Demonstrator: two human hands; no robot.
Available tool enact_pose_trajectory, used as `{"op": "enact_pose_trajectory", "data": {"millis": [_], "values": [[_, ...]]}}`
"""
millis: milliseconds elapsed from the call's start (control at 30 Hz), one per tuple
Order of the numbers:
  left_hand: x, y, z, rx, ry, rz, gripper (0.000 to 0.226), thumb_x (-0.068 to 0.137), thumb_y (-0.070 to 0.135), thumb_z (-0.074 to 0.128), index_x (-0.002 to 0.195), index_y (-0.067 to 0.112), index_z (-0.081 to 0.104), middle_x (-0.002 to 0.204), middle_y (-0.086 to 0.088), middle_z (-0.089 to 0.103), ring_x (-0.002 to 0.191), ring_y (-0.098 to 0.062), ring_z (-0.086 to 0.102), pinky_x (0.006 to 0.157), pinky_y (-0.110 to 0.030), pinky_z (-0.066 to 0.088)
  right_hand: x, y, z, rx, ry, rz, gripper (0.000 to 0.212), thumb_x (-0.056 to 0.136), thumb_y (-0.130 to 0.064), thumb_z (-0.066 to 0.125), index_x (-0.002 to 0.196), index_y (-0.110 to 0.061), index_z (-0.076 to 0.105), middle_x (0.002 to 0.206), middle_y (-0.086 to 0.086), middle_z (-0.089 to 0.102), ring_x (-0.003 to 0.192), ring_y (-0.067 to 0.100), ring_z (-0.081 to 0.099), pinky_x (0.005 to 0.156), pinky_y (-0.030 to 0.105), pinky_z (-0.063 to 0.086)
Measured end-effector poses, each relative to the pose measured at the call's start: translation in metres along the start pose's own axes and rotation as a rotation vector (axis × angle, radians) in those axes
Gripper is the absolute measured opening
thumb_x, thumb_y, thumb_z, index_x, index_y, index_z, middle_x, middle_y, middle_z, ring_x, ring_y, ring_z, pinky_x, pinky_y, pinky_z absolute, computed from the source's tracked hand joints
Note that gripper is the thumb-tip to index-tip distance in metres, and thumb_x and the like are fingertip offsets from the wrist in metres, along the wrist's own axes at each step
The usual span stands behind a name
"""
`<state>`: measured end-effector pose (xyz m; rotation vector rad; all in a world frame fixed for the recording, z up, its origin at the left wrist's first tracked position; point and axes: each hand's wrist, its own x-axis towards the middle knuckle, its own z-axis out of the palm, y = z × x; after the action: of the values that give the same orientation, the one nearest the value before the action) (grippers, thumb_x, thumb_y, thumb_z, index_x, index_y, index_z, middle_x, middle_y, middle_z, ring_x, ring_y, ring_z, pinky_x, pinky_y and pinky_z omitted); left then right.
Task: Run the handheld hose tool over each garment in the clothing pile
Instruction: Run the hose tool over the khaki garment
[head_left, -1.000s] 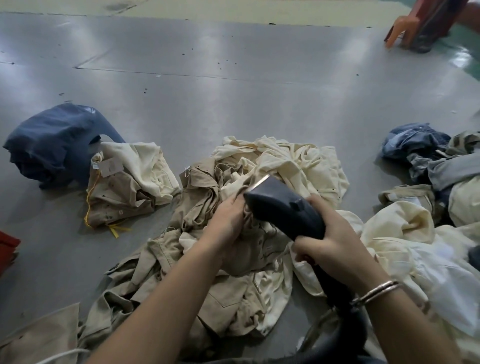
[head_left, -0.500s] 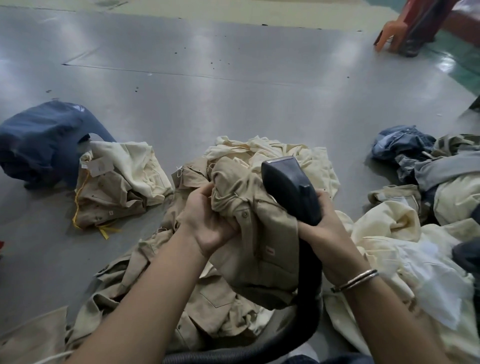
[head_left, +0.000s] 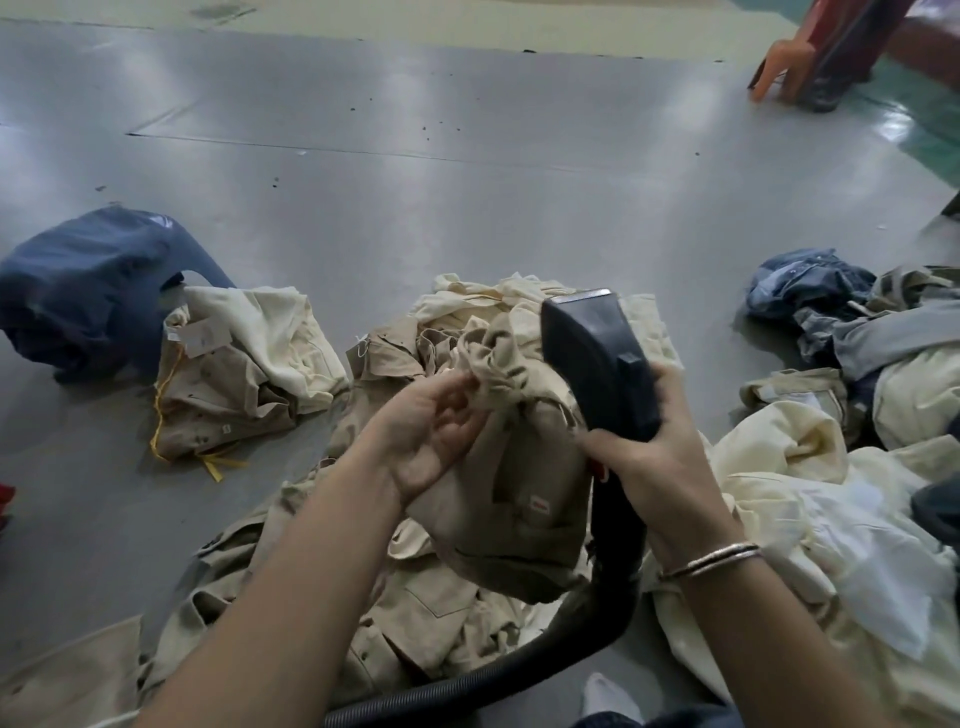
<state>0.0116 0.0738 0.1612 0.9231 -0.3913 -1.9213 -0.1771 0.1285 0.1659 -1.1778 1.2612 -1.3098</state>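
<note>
Grey floor (head_left: 467, 171) carrying the clothing pile (head_left: 831, 519), which spreads beneath and to the right of both grips. A folded tan and cream bundle (head_left: 234, 374) and a dark blue garment (head_left: 88, 291) lie well apart to the left of the left grip. The tan garment (head_left: 519, 467) is lifted between the two grips, its bunched upper edge pinched by the left hand (head_left: 431, 436), fingers curled on the cloth. The right hand (head_left: 660, 467) is clenched round the handle of the black hose tool (head_left: 592, 364), whose head rises above this grip, just beside the raised cloth; whether it touches cannot be told. The ribbed hose (head_left: 467, 691) trails below both grips. Step in hand, as judged: treating the tan garment. The next move calls for drawing the cloth taut and passing the tool head along it.
</note>
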Motion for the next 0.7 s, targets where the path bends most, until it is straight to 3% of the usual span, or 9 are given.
{"op": "enact_pose_trajectory", "data": {"millis": [67,167,200,267,333,400,500,600,700], "values": [[0.004,0.004,-0.007,0.472,0.22,0.138,0.02,0.086,-0.004,0.059,0.076,0.012,0.055,0.053,-0.003,0.057,0.044,-0.011,0.054,0.04,-0.018,0.044,0.005,-0.005,-0.01,0.024,0.094,-0.009,0.049,0.069,0.003,0.073,0.099,-0.029,0.051,0.082,0.001,0.06,0.059,0.001,0.06,0.05,0.017,0.048],[0.015,0.002,-0.021,1.385,0.587,0.411,0.021,0.081,0.002,0.058,0.071,0.018,0.048,0.067,-0.005,0.053,0.066,-0.026,0.047,0.06,-0.029,0.037,0.006,-0.007,-0.017,-0.005,0.114,-0.041,0.046,0.058,-0.009,0.066,0.096,-0.03,0.05,0.08,-0.001,0.058,0.056,-0.001,0.057,0.047,0.016,0.046],[0.014,-0.003,-0.017,1.505,0.674,0.472,0.017,0.08,0.003,0.054,0.073,0.018,0.048,0.067,-0.002,0.051,0.068,-0.026,0.045,0.06,-0.03,0.034,0.005,-0.006,-0.015,-0.033,0.092,-0.055,0.047,0.058,-0.009,0.066,0.096,-0.032,0.05,0.078,-0.005,0.059,0.057,-0.002,0.058,0.047,0.015,0.045],[0.016,-0.008,-0.011,1.188,0.626,0.396,0.019,0.079,0.0,0.046,0.079,0.018,0.053,0.067,0.0,0.053,0.069,-0.024,0.047,0.054,-0.029,0.031,0.002,-0.001,-0.01,-0.089,0.059,-0.075,0.048,0.059,-0.009,0.066,0.097,-0.034,0.05,0.074,-0.015,0.063,0.059,-0.003,0.058,0.048,0.014,0.045],[0.011,-0.003,-0.001,0.512,0.351,0.074,0.024,0.079,-0.001,0.044,0.081,0.018,0.058,0.066,-0.002,0.056,0.065,-0.02,0.052,0.052,-0.023,0.036,0.002,0.001,-0.008,-0.117,0.068,-0.082,0.049,0.059,-0.011,0.067,0.097,-0.036,0.05,0.075,-0.016,0.063,0.062,-0.003,0.059,0.051,0.013,0.046],[0.004,0.005,-0.001,0.327,0.075,-0.129,0.01,0.069,0.015,0.054,0.076,0.017,0.06,0.064,0.0,0.057,0.062,-0.014,0.055,0.059,-0.024,0.045,0.004,0.003,-0.01,-0.119,0.088,-0.081,0.049,0.059,-0.013,0.067,0.098,-0.037,0.05,0.079,-0.013,0.063,0.065,-0.003,0.061,0.053,0.013,0.047],[-0.005,0.004,0.001,0.462,-0.087,-0.174,0.021,0.065,0.035,0.071,0.078,0.019,0.065,0.069,0.002,0.064,0.062,-0.009,0.061,0.058,-0.023,0.049,0.005,0.004,-0.011,-0.128,0.072,-0.082,0.049,0.059,-0.014,0.068,0.098,-0.038,0.05,0.077,-0.021,0.065,0.067,-0.002,0.062,0.053,0.014,0.048],[0.005,-0.016,0.0,0.734,0.117,0.019,0.026,0.074,0.014,0.076,0.065,0.02,0.053,0.06,0.003,0.06,0.054,-0.009,0.056,0.049,-0.019,0.042,0.005,0.004,-0.007,-0.136,0.048,-0.104,0.05,0.06,-0.013,0.067,0.094,-0.045,0.049,0.074,-0.023,0.062,0.062,-0.001,0.059,0.051,0.016,0.047],[0.017,-0.037,-0.009,1.593,0.458,0.469,0.027,0.078,0.002,0.055,0.064,0.019,0.042,0.07,0.006,0.049,0.077,-0.023,0.052,0.066,-0.029,0.033,0.003,0.002,-0.003,-0.158,0.045,-0.134,0.051,0.06,-0.015,0.066,0.092,-0.049,0.047,0.073,-0.022,0.059,0.061,0.001,0.056,0.052,0.017,0.046]]}}
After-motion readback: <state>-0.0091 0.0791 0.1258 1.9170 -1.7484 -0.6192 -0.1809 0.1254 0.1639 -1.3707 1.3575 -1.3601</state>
